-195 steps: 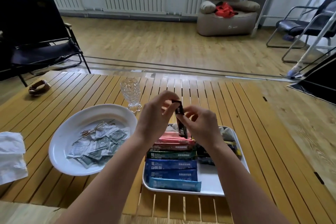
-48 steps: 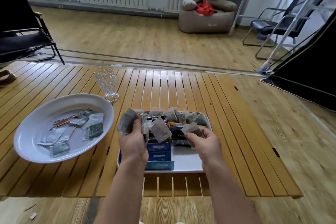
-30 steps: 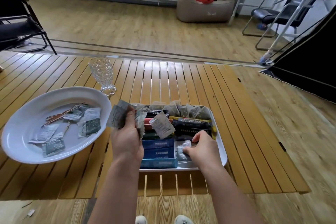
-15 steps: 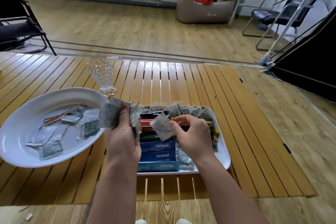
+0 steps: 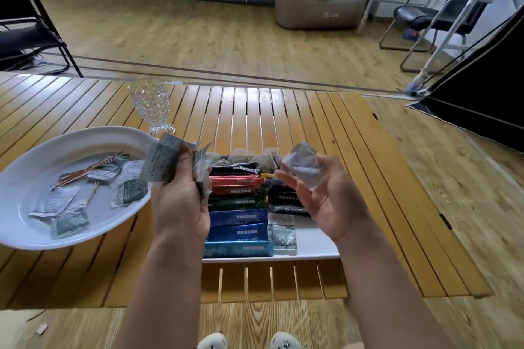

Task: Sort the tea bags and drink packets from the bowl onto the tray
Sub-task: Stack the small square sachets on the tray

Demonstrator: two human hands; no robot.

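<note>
A white bowl point(image 5: 34, 238) at the left holds several grey tea bags point(image 5: 129, 195) and thin sticks. The white tray point(image 5: 314, 249) in front of me carries rows of blue, green, red and black drink packets point(image 5: 238, 218), one grey tea bag point(image 5: 282, 232) at its near right, and more bags along its far edge. My left hand point(image 5: 181, 204) is over the tray's left edge, closed on a bunch of tea bags point(image 5: 161, 163). My right hand point(image 5: 326, 198) is raised above the tray's right half, palm up, pinching a single tea bag point(image 5: 302, 163).
A cut-glass cup point(image 5: 150, 106) stands behind the bowl on the slatted wooden table point(image 5: 312, 127). The table's near edge is just below the tray. Chairs, a ladder and a beige seat stand on the floor beyond.
My right hand has pulled one tea bag from the bunch in my left hand and lifted it to the right. Earlier it laid a bag on the tray's near right.
</note>
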